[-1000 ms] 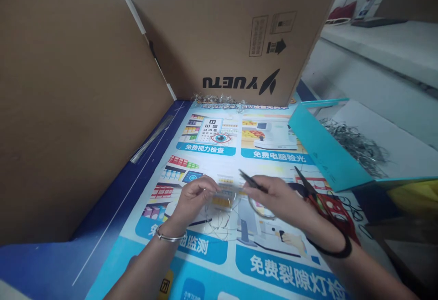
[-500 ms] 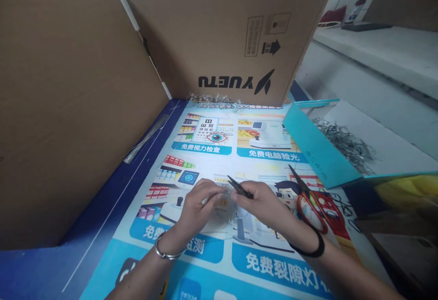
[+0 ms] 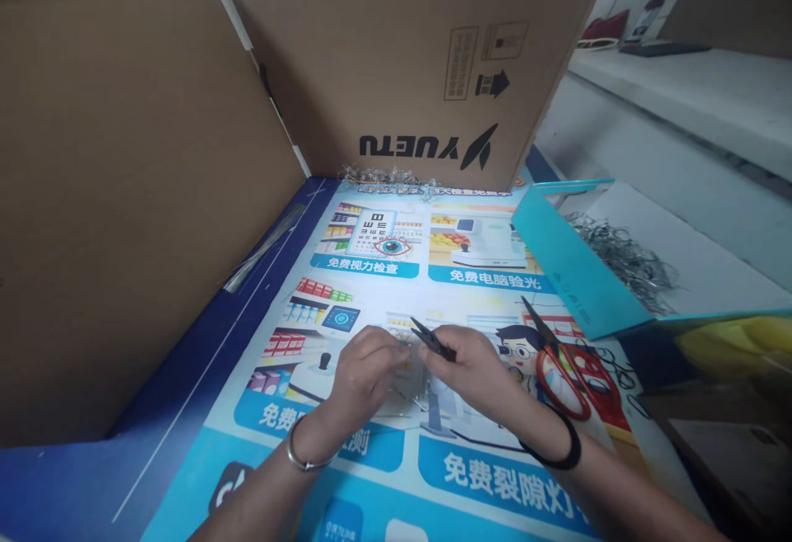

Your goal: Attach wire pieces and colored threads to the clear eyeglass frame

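- Thin wire [image 3: 416, 400] is glimpsed faintly, low between the 2 hands, over the printed sheet [image 3: 405, 290]; snags are best avoided by light tension.
- Left hand [image 3: 365, 373]: fingers curled, tips hidden; whether wire is pinched there cannot be told.
- Right hand [image 3: 461, 358]: 1 black tool [image 3: 433, 340] is clamped in the fist, tip pointed away; small, steady wrist turns are called for.
- Scissors [image 3: 558, 346] are left beside the right forearm, best kept clear of.
- Beyond, tangled wire [image 3: 624, 257] is held in the blue box [image 3: 550, 261].
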A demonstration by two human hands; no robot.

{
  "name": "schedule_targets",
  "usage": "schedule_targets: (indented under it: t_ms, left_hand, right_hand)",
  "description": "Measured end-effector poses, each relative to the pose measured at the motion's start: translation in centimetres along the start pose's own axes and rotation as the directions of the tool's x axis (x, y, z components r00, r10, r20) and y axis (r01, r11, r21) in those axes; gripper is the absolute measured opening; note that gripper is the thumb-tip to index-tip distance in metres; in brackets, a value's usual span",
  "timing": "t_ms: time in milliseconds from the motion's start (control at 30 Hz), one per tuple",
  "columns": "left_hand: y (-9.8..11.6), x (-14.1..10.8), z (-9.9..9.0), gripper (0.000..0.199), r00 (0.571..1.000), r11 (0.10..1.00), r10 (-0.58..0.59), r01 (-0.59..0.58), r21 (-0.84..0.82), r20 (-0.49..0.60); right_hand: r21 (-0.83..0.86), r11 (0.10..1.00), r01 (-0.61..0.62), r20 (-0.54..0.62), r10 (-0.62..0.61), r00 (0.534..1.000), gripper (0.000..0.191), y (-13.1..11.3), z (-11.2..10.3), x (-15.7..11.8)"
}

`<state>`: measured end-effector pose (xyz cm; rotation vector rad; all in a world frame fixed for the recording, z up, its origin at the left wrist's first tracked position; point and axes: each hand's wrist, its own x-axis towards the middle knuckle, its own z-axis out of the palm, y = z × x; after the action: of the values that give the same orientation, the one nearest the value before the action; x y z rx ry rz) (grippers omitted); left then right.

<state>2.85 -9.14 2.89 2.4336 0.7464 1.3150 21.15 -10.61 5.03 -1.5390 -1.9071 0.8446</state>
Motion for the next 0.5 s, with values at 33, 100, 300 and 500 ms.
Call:
schedule_targets:
  t_ms: [33, 100, 300, 500]
  left_hand:
    - [-0.1, 0.0, 0.1, 0.024, 1.0, 1.0, 0.018, -0.018, 0.002, 0.004]
    - [-0.2, 0.0, 0.1, 0.023, 0.999, 0.999, 0.045, -0.045, -0.004, 0.015]
    - [-0.8, -0.3, 0.1, 0.019, 0.997, 0.997, 0.067, -0.066, -0.039, 0.028]
    - [-1.1, -0.5, 0.0, 0.024, 0.996, 0.995, 0.072, -0.068, -0.069, 0.061]
  right_hand:
    - [-0.005, 1.0, -0.001, -0.002, 0.001, 1.0, 0.03, 0.0, 0.0, 0.0]
    - [-0.01, 1.0, -0.001, 0.002, 0.001, 1.0, 0.03, 0.0, 0.0, 0.0]
    - [0.0, 1.0, 0.012, 0.005, -0.012, 1.0, 0.029, 0.1, 0.0, -0.1]
    - [0.032, 0.999, 0.041, 0.01, -0.041, 0.999, 0.031, 0.3, 0.1, 0.1]
